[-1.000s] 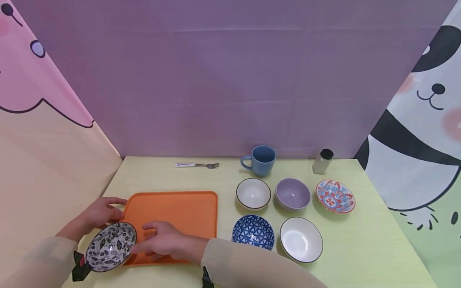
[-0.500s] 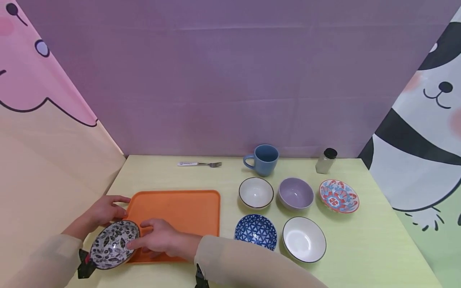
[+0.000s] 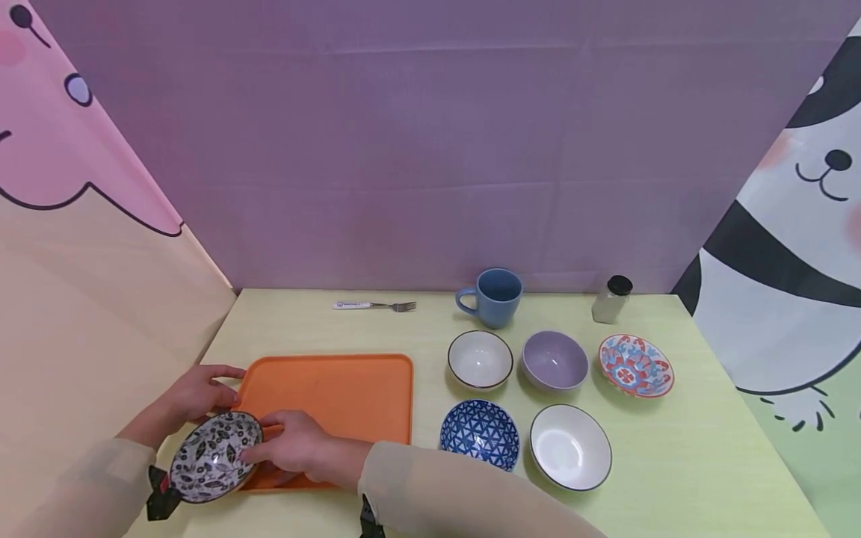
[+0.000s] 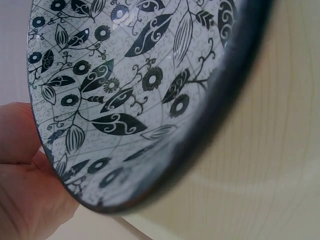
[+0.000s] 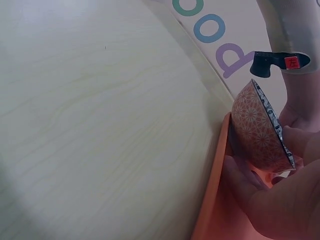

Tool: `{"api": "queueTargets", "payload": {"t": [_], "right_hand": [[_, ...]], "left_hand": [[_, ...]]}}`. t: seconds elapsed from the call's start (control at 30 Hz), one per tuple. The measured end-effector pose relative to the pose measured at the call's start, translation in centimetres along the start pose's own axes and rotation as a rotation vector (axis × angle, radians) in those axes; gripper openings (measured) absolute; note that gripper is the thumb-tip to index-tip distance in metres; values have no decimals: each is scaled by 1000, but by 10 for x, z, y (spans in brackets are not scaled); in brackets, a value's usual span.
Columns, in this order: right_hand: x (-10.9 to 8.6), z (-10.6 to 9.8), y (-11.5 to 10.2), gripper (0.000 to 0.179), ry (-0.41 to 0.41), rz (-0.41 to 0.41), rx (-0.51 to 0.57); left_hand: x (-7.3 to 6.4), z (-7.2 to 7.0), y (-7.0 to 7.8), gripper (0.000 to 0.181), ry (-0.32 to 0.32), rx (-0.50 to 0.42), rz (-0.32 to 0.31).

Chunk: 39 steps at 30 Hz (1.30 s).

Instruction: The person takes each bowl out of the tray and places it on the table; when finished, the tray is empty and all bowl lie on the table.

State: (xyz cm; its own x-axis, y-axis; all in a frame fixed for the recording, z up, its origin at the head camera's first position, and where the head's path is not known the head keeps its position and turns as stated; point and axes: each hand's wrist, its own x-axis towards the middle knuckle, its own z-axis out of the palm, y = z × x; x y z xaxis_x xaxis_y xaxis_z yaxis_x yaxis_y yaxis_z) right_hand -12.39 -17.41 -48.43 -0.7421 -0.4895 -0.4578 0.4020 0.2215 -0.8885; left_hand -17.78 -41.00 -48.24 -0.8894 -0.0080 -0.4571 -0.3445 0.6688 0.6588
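A bowl (image 3: 208, 467) with black leaves and flowers inside is tilted over the left front corner of an orange tray (image 3: 336, 388). My right hand (image 3: 296, 448) pinches its right rim, thumb inside and fingers beneath. In the right wrist view the outside of the bowl (image 5: 255, 127) is pinkish with a pale flower pattern. My left hand (image 3: 198, 392) is by the tray's left edge, index finger extended toward the corner; the bowl partly covers this hand. In the left wrist view the bowl (image 4: 115, 95) hides most of the left hand (image 4: 27, 175).
Right of the tray stand a blue patterned bowl (image 3: 479, 433), a small white bowl (image 3: 480, 360), a purple bowl (image 3: 554, 361), a larger white bowl (image 3: 570, 448) and a red-blue patterned dish (image 3: 635, 366). A fork (image 3: 373, 305), blue mug (image 3: 498, 299) and black-capped jar (image 3: 612, 300) are behind.
The right hand has shifted slightly left, its thumb now inside the bowl's rim. Everything else moves slightly right in view; the left hand stays by the tray edge.
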Motion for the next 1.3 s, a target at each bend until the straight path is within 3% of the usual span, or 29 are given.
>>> {"api": "queueTargets", "payload": {"t": [0.27, 0.8, 1.3], "right_hand": [[2, 0, 1, 36, 5, 10, 2], [0, -8, 2, 32, -102, 45, 135], [-6, -34, 1, 31, -148, 69, 146]], "left_hand": [[2, 0, -3, 56, 6, -3, 4], [0, 0, -1, 56, 2, -20, 0], [-1, 4, -1, 55, 6, -73, 26]]}}
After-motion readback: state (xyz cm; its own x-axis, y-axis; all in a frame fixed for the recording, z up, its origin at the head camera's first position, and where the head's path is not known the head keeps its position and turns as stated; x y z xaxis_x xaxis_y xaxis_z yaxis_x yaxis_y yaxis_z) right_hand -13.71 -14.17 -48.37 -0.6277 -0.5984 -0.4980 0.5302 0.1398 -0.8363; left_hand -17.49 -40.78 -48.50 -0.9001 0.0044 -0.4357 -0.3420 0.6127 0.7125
